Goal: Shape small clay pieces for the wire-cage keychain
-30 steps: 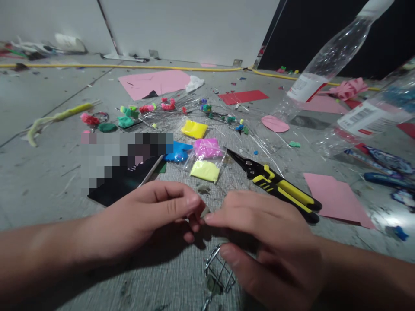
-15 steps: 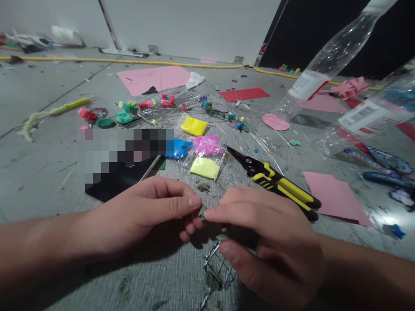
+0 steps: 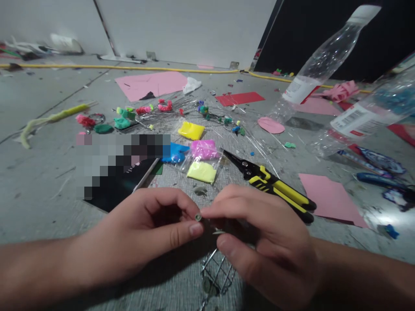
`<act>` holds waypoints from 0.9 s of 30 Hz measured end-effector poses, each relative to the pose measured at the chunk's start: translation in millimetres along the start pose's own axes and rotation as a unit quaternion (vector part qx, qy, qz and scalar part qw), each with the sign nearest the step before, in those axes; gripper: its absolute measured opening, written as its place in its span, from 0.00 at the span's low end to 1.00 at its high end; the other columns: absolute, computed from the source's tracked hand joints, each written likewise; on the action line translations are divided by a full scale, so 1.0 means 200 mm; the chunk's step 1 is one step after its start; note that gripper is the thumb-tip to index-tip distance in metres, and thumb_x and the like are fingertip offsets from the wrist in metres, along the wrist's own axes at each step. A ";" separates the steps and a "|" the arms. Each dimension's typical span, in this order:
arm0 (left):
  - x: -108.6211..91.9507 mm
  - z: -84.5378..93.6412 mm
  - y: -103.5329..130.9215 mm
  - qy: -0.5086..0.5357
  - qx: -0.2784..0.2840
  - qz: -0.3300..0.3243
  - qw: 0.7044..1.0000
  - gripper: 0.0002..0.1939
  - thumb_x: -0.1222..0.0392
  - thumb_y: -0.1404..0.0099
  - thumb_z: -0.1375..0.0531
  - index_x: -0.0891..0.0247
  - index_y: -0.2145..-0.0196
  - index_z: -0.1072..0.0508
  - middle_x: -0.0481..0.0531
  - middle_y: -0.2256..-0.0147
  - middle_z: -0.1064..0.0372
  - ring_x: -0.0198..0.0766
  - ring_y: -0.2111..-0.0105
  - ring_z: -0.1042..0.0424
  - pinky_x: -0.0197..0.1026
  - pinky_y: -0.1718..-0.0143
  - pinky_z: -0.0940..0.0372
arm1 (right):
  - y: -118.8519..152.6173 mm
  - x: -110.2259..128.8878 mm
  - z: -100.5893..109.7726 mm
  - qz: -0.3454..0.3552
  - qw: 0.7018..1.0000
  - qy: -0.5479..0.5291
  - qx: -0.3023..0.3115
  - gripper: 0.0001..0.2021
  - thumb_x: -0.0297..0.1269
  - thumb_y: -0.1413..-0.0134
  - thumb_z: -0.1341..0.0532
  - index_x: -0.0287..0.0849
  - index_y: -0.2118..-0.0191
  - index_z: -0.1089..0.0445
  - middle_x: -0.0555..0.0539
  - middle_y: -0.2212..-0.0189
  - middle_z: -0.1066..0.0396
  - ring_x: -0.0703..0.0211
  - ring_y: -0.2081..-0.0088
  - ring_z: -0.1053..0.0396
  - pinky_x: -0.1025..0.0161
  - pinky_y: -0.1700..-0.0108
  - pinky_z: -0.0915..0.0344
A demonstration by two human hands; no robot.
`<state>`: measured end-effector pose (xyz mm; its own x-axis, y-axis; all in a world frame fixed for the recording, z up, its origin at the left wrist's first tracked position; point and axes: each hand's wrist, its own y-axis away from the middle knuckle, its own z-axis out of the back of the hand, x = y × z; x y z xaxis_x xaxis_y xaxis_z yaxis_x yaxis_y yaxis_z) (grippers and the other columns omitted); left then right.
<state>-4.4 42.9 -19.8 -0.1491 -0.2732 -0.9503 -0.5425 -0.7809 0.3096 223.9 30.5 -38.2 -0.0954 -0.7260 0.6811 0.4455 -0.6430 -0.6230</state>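
Observation:
A small grey-green round piece (image 3: 198, 217) is pinched between the thumb and fingertips of my left hand (image 3: 152, 224). The forefinger of my right hand (image 3: 266, 242) touches its side, while a thin pale piece (image 3: 218, 232) sits between my right thumb and fingers. Below the hands lies a small wire lattice (image 3: 218, 270), partly hidden by my right thumb, with a dull green round piece (image 3: 207, 285) at its lower end. Another grey-green bit (image 3: 200, 190) rests on the surface just beyond my fingertips.
Beyond my hands are bagged yellow clay (image 3: 191, 130), pink clay (image 3: 205, 149) and blue clay (image 3: 175, 153). Black-and-yellow pliers (image 3: 275, 188) lie right, near pink paper (image 3: 330, 198). A dark flat device (image 3: 119, 185) lies left; plastic bottles (image 3: 327, 56) stand tilted at the right.
My left thumb has moved down, and the small round piece now shows its face between the fingertips. The right hand has shifted slightly left. The whole view has moved a little.

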 end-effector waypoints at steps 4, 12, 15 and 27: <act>-0.01 -0.01 0.00 -0.078 -0.073 -0.062 0.992 0.06 0.57 0.36 0.30 0.62 0.68 0.18 0.49 0.72 0.22 0.35 0.72 0.27 0.32 0.71 0.31 | 0.00 0.01 0.01 0.003 1.000 0.014 0.002 0.14 0.25 0.41 0.35 0.35 0.49 0.25 0.44 0.64 0.22 0.60 0.65 0.24 0.64 0.63 0.22; -0.03 0.01 -0.01 -0.122 -0.088 -0.146 0.978 0.04 0.65 0.36 0.30 0.56 0.65 0.14 0.45 0.67 0.16 0.33 0.66 0.19 0.28 0.63 0.26 | 0.00 0.01 0.02 0.007 1.000 -0.011 0.019 0.16 0.23 0.41 0.35 0.24 0.48 0.25 0.38 0.62 0.22 0.59 0.61 0.23 0.64 0.59 0.22; -0.03 0.01 -0.01 -0.124 -0.073 -0.134 0.981 0.03 0.63 0.36 0.30 0.57 0.68 0.15 0.47 0.69 0.16 0.34 0.69 0.20 0.29 0.67 0.26 | 0.00 0.01 0.01 0.007 1.000 -0.018 0.013 0.14 0.23 0.40 0.36 0.26 0.49 0.25 0.39 0.63 0.22 0.60 0.62 0.23 0.65 0.60 0.23; -0.03 0.06 -0.03 -0.127 0.031 -0.109 0.985 0.05 0.63 0.36 0.30 0.62 0.71 0.18 0.49 0.73 0.21 0.34 0.72 0.24 0.31 0.70 0.28 | -0.02 -0.02 0.02 -0.097 0.990 -0.084 0.057 0.07 0.28 0.40 0.34 0.38 0.71 0.26 0.53 0.76 0.30 0.70 0.75 0.35 0.72 0.72 0.37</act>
<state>-9.6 55.1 -16.6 -0.2213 0.0527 -0.9738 -0.6332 -0.7672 0.1024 225.4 36.6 -37.2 -0.0434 -0.5348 0.8439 0.5318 -0.7274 -0.4336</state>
